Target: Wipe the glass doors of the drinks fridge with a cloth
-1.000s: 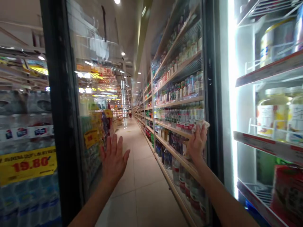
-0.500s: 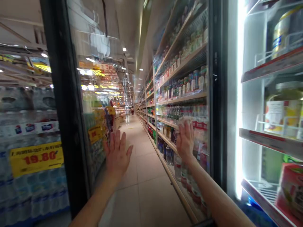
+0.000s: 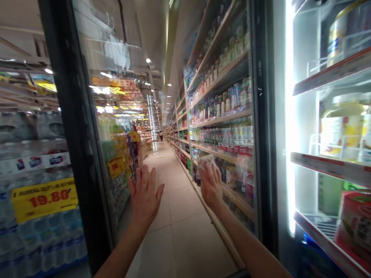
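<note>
A glass door [image 3: 171, 243] with a black frame [image 3: 72, 127] fills the middle of the view. My left hand [image 3: 145, 195] is spread flat against the glass, fingers apart and holding nothing. To its right, my right hand [image 3: 212, 187] presses a crumpled white cloth [image 3: 204, 161] to the pane. Part of the cloth is hidden under the fingers. Faint smears show on the upper glass.
On the right, a lit cooler [image 3: 304, 127] has wire shelves with jars [image 3: 342, 127] and a red pack [image 3: 355, 227]. Packs of water bottles [image 3: 43, 243] are stacked at left under a yellow price sign [image 3: 45, 197]. A tiled aisle [image 3: 158, 154] and bottle shelves [image 3: 223, 112] show in the glass.
My right hand has slid the cloth left and slightly down across the glass. My left hand stays flat, a little lower in view. The view has shifted slightly.
</note>
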### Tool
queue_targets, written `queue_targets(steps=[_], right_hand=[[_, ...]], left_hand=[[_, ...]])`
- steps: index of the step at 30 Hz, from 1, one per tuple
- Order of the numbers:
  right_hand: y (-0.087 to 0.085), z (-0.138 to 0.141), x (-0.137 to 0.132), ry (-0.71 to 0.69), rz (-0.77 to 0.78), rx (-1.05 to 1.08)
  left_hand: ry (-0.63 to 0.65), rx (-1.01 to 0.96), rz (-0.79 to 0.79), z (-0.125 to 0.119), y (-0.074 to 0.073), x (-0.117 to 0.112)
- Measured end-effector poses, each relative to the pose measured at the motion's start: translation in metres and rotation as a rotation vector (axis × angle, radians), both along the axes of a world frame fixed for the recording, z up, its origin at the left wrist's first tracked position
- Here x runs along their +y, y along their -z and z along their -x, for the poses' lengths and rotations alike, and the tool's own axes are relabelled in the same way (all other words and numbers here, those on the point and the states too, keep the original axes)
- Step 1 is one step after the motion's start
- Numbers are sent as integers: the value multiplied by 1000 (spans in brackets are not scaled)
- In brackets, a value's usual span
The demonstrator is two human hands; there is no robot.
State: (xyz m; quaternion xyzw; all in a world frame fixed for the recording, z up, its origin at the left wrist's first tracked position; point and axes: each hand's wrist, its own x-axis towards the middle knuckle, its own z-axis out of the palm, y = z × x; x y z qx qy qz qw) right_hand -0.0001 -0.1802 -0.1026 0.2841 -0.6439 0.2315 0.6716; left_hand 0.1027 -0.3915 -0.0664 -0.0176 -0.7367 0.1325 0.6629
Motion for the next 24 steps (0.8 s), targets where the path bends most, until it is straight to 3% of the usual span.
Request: queue_targets(steps=[3, 5, 7, 9, 12, 14, 17, 19, 21, 24], right_hand=[[2, 18, 36, 59, 300, -58], [3, 14, 32, 54, 372, -86], [8, 0, 12, 14, 234, -88], [15, -14, -10, -35, -17, -65], [26, -16, -12, -51, -229, -29], [30, -3, 13, 0, -140, -25], [28, 22, 55, 76, 179, -79], [23, 27, 62, 89, 326, -122], [19, 17, 45, 65, 302, -136], [21, -11, -1, -15, 11, -121]], left_hand=[[20, -15, 49, 0, 9, 10], [50, -39, 108, 3, 17, 19], [65, -46, 120, 7, 24, 27], [61, -46, 97, 10, 28, 30], [53, -50, 91, 12, 30, 30], [50, -55, 98, 11, 29, 29], [39, -52, 85, 12, 30, 30], [38, -48, 73, 13, 31, 33], [42, -45, 61, 15, 32, 34], [53, -49, 47, 16, 33, 33]])
